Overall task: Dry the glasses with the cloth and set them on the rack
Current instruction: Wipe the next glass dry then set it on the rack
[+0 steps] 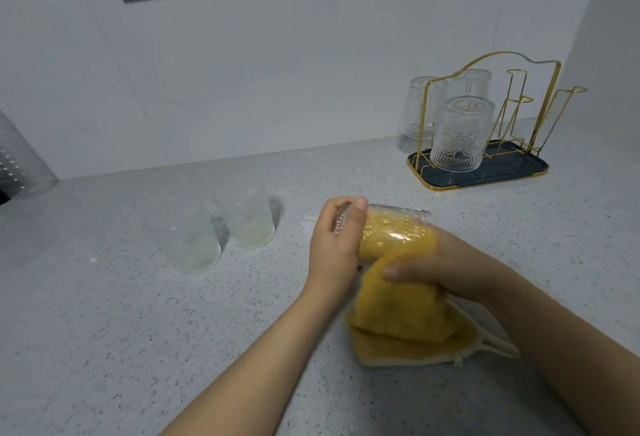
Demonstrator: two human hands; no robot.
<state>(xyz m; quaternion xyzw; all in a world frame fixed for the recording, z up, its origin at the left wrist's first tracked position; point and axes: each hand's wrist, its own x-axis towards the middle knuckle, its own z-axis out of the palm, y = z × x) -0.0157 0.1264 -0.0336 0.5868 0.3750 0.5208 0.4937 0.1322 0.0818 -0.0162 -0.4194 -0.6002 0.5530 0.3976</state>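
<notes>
Glasses: six — three on rack (485,172), two on counter (138,331), one held. Cloth (401,318): one. Hands: two.

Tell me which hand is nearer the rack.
Right. The right hand, holding the cloth, lies nearest the rack; the left hand, gripping the glass, is farther left.

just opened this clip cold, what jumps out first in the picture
The yellow cloth at centre: the right hand has it pushed into a glass that the left hand grips on its side above the counter. Next comes the gold rack at the back right, with three glasses upside down on it. Two more glasses stand upright on the counter to the left.
</notes>
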